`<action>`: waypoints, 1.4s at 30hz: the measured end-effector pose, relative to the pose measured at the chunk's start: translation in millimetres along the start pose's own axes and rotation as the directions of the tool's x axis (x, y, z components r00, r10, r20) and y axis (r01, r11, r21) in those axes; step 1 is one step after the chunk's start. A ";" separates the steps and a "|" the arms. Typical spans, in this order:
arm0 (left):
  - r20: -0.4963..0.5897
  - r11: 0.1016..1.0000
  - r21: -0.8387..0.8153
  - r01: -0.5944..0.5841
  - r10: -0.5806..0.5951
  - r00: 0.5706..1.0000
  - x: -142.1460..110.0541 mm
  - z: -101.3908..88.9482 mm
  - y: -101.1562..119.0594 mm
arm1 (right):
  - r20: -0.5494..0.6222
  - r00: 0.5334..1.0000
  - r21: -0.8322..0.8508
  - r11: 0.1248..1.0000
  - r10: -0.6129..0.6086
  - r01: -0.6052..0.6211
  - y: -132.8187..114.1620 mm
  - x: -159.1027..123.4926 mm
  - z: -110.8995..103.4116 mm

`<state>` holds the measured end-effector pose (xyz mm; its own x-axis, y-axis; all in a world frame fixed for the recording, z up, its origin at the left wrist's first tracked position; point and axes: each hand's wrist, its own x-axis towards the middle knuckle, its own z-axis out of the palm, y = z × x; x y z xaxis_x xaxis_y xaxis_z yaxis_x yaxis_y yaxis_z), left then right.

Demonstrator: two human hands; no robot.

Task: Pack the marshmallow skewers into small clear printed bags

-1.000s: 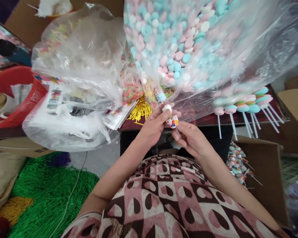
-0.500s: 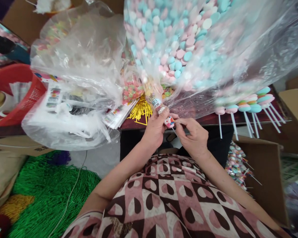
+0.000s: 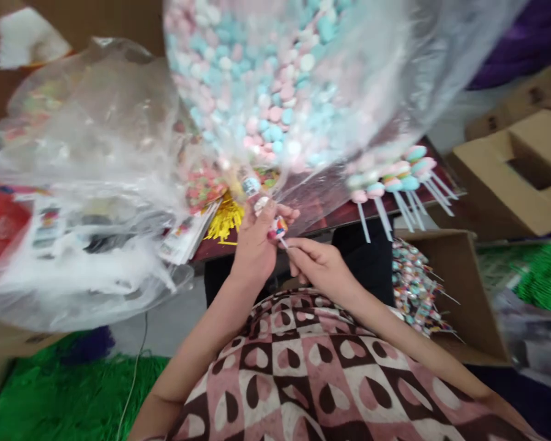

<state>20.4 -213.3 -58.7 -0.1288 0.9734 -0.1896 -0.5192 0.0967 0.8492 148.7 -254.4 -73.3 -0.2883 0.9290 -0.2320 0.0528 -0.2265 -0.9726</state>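
My left hand [image 3: 256,248] is closed around a candy lollipop [image 3: 280,226] in a clear printed wrapper, its upper end pointing away from me. My right hand [image 3: 320,267] pinches the lollipop's thin white stick just below the wrapper, fingers curled. Just beyond my left hand lies a bunch of gold tie strips [image 3: 227,217], with a stack of flat printed wrappers [image 3: 190,236] beside it. Marshmallow lollipops [image 3: 392,180] in pink, blue and white lie at the table edge on the right, sticks hanging over.
A large clear bag of pink and blue marshmallows [image 3: 275,116] fills the back of the table [image 3: 344,211]. Cloudy plastic bags [image 3: 101,128] crowd the left. Low on the right, a carton [image 3: 480,300] holds several wrapped lollipops [image 3: 416,285]. Green strands [image 3: 50,392] cover the floor at left.
My view has swung to the right, so the table things sit further left. My right hand has shifted from the wrapper's lower end down onto the stick. The left hand keeps its hold.
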 end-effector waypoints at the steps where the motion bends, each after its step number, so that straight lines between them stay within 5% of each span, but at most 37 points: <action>1: 0.030 1.000 0.003 0.024 -0.024 0.999 0.1 2.0 0.6 | -0.040 0.999 -0.003 1.000 -0.029 0.028 -0.7 0.7 0.1; 10: 0.128 0.993 0.105 0.051 -0.064 0.990 -1.0 18.9 -10.8 | -0.153 0.987 0.267 0.960 -0.048 0.088 -0.8 10.8 -4.0; 15: 0.141 0.992 0.107 -0.067 0.051 0.989 5.4 27.2 -2.3 | -0.041 0.992 0.232 0.964 -0.121 0.127 -5.6 5.6 -18.0; 18: 0.162 0.989 0.144 -0.046 0.023 0.986 3.3 31.0 -4.2 | -0.087 0.984 0.182 0.969 -0.155 0.169 -8.5 5.8 -22.0; 22: 0.144 0.981 0.196 0.014 -0.043 0.989 -1.9 25.1 -13.4 | -0.152 0.978 0.210 0.963 -0.139 0.170 -10.3 9.1 -20.9; 26: 0.142 0.945 0.310 -0.105 0.063 0.988 -5.1 10.5 -12.1 | -0.157 0.979 0.225 0.960 -0.133 0.167 -4.3 7.7 -19.1; 30: 0.236 0.705 0.664 -0.250 0.120 0.964 -11.8 2.7 -2.0 | -0.239 0.964 0.131 0.980 -0.116 0.150 1.2 5.0 -17.0; 35: 0.286 0.529 0.762 -0.374 0.243 0.927 -17.4 -3.0 3.3 | -0.223 0.960 0.040 0.982 -0.170 0.183 0.9 2.0 -12.9; 40: 0.499 0.171 0.779 -0.604 0.415 0.761 -23.9 -8.6 -2.0 | -0.242 0.918 -0.143 0.947 -0.316 0.289 -0.2 2.8 -8.7; 42: 0.530 0.142 0.765 -0.628 0.413 0.740 -27.2 -10.2 -1.5 | -0.223 0.908 -0.188 0.930 -0.354 0.316 -0.6 3.7 -7.4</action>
<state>16.1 -242.0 -59.9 0.1381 0.8707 0.4721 0.6538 -0.4382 0.6169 154.7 -248.7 -73.7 -0.0675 0.9893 0.1295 0.1374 0.1378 -0.9809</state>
